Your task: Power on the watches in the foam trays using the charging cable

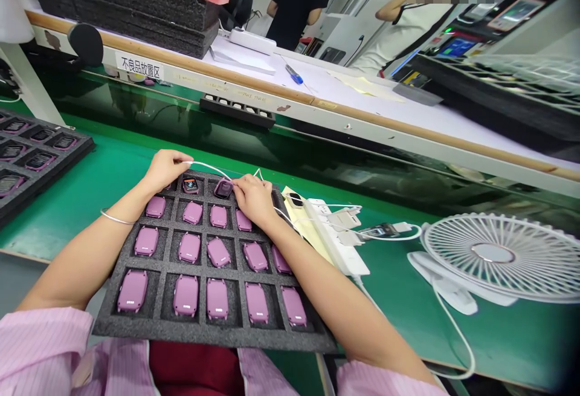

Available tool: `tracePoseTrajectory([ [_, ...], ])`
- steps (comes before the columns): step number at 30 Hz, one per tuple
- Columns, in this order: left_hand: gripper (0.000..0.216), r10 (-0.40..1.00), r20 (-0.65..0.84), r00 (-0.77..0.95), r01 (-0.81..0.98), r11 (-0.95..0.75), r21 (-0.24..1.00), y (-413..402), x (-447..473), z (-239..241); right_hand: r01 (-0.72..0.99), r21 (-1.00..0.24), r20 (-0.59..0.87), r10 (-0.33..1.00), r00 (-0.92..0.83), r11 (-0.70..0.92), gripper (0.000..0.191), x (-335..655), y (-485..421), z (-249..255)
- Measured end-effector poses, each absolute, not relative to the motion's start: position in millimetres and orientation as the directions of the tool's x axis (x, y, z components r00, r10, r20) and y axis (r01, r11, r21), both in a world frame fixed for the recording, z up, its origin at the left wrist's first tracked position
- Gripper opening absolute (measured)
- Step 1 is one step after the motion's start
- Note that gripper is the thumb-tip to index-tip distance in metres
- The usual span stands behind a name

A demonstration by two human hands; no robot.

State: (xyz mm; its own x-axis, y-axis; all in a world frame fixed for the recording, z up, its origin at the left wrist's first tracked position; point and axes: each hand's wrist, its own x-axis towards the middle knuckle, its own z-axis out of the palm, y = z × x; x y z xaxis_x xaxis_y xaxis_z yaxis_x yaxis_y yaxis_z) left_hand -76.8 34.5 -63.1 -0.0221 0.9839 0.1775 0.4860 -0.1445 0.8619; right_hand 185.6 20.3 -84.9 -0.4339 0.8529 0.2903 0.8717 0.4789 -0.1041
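A black foam tray (212, 340) with square pockets lies in front of me, holding rows of purple smartwatch bodies (189, 248), most back side up. My left hand (167, 169) pinches a white cable (211, 168) above the tray's far left corner. Between my hands the cable arcs across to my right hand (254, 199). That hand grips a purple smartwatch (223, 188), tilted with its dark screen up, at the far row. Just left of it, another watch (191, 185) shows a lit screen in its pocket. My right fingers partly hide the cable's end.
Right of the tray are a white power strip (339, 245) with plugs and cables, and a white fan (493, 254). A second watch tray (40, 154) lies at the left. Beyond runs a raised shelf (290, 97) carrying foam stacks. Two people (303, 3) are behind it.
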Motion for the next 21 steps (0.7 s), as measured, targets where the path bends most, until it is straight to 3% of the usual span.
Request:
tracePoseTrajectory([
  [2, 0.039, 0.965, 0.218, -0.148, 0.363, -0.152, 0.919, 38, -79, -61, 0.868, -0.100, 0.281, 0.851, -0.444, 0.486, 0.030, 184, 22, -85],
  [4, 0.043, 0.952, 0.169, -0.256, 0.096, -0.149, 0.984, 40, -82, -54, 0.858, -0.092, 0.266, 0.843, -0.468, 0.505, 0.031, 183, 23, -85],
  [6, 0.045, 0.961, 0.070, -0.269, -0.212, -0.130, 0.969, 37, -86, -42, 0.846, -0.085, 0.254, 0.833, -0.492, 0.526, 0.033, 183, 23, -85],
  [8, 0.046, 0.978, 0.049, -0.201, -0.338, -0.117, 0.934, 27, -92, -29, 0.839, -0.084, 0.255, 0.825, -0.504, 0.538, 0.034, 184, 22, -85],
  [10, 0.046, 0.988, 0.097, -0.123, -0.254, -0.126, 0.959, 11, -99, -17, 0.838, -0.092, 0.272, 0.823, -0.499, 0.538, 0.033, 185, 22, -87],
  [14, 0.036, 0.990, 0.072, 0.124, 0.243, -0.100, 0.965, -32, -117, -14, 0.835, -0.125, 0.314, 0.820, -0.478, 0.535, 0.029, 185, 24, -91],
  [17, 0.030, 0.960, -0.008, 0.281, 0.574, -0.162, 0.803, -58, -130, -25, 0.825, -0.158, 0.334, 0.815, -0.473, 0.543, 0.028, 184, 24, -91],
  [21, 0.027, 0.938, 0.026, 0.346, 0.755, -0.294, 0.585, -74, -136, -35, 0.816, -0.151, 0.337, 0.805, -0.488, 0.558, 0.028, 183, 22, -86],
])
